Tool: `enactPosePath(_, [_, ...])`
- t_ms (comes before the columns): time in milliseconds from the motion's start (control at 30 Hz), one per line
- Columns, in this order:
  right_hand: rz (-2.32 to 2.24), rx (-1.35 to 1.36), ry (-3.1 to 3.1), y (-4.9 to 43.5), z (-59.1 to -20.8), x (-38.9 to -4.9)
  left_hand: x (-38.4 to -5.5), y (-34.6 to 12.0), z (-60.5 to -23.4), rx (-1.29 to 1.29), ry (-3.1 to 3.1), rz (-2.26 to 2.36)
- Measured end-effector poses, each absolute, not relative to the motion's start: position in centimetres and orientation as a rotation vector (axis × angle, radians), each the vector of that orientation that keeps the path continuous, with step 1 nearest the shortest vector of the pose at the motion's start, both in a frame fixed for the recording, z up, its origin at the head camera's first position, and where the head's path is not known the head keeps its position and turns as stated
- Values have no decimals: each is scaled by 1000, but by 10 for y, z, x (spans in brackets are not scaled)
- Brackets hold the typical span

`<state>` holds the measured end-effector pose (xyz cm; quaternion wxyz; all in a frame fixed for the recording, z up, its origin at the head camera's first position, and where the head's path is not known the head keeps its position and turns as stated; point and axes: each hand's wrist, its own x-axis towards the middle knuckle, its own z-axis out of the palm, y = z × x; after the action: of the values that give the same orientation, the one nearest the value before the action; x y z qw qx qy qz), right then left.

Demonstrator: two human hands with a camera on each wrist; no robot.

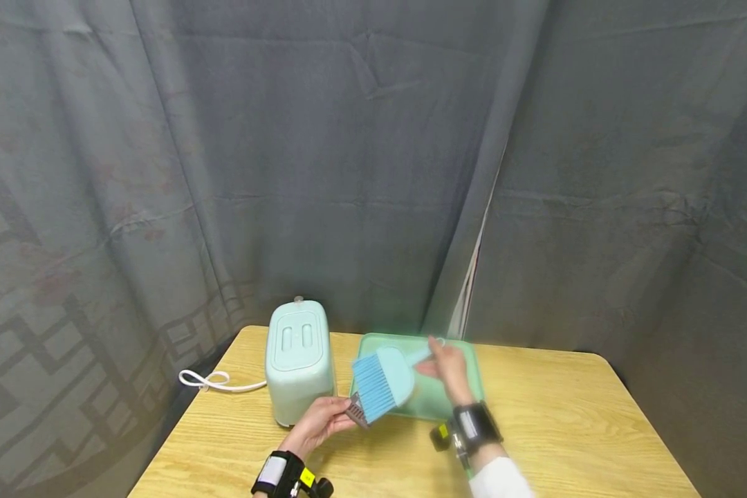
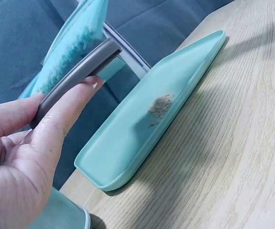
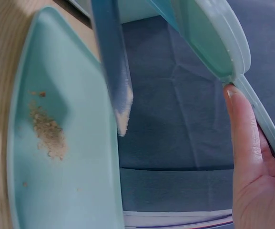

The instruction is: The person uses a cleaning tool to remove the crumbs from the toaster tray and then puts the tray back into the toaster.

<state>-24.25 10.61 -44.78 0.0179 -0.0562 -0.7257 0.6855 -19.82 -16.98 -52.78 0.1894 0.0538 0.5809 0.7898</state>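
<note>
My right hand [image 1: 449,368] grips the handle of a pale blue brush [image 1: 398,373] with bright blue bristles, its head tilted down to the left. My left hand [image 1: 324,419] pinches a small grey slotted piece [image 1: 357,411] between thumb and fingers, right at the bristle end. In the left wrist view the bristles [image 2: 70,52] stand just behind this grey piece. Beneath both hands lies a mint green tray [image 1: 432,408], with a small heap of brown crumbs [image 3: 50,134] on it. The right wrist view shows the handle [image 3: 261,114] in the fingers.
A mint green toaster [image 1: 299,360] stands left of the tray, close to my left hand, its white cord [image 1: 224,384] looped toward the table's left edge. The wooden table [image 1: 566,415] reaches back to a grey curtain [image 1: 348,173].
</note>
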Motion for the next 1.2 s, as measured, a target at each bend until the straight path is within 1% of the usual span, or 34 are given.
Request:
enactPosePath(400, [2160, -177, -2239, 108, -456, -244, -196, -168, -524, 199, 1627, 2212])
enactPosePath(900, [2128, -201, -2272, 114, -466, -242, -195, -170, -529, 177, 1629, 2213])
enactPosePath(1200, [2147, -216, -2235, 123, -462, -242, -195, -170, -528, 174, 1635, 2211])
